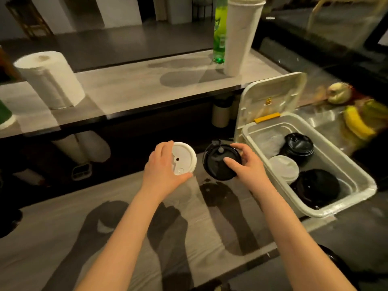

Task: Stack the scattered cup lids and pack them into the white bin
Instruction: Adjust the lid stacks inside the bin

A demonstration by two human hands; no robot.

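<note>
Left hand [162, 169] holds white lid [184, 158]; right hand [244, 164] seemingly black lid [218, 164]

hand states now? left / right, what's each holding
Left hand: closed on a white lid, gripped by the rim.
Right hand: closed on a black lid, thumb on its top.

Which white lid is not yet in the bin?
The white lid held in the left hand, above the counter. The other white lid lies inside the white bin.
</note>
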